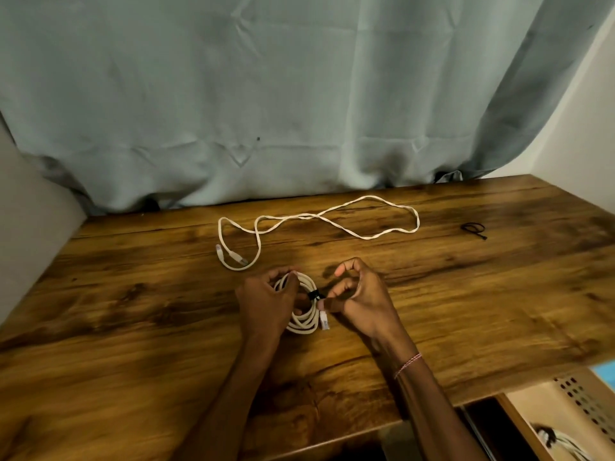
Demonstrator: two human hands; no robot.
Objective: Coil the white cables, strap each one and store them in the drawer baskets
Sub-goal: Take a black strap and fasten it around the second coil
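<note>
A coiled white cable [304,319] lies on the wooden table [133,311] near its middle. My left hand [266,299] grips the coil's left side, fingers curled over the loops. A black strap [313,294] wraps the coil's right side, and my right hand [357,294] pinches at it with thumb and fingertips. One clear plug [324,321] of the coil sticks out below the strap. A second white cable [319,224] sprawls uncoiled farther back, both its plugs at the left. A spare black strap [474,228] lies at the right.
A grey-green curtain [266,94] hangs behind the table. At the lower right an open drawer holds a beige perforated basket [579,404] with a strapped white cable [559,439] inside. A pale wall stands at the left.
</note>
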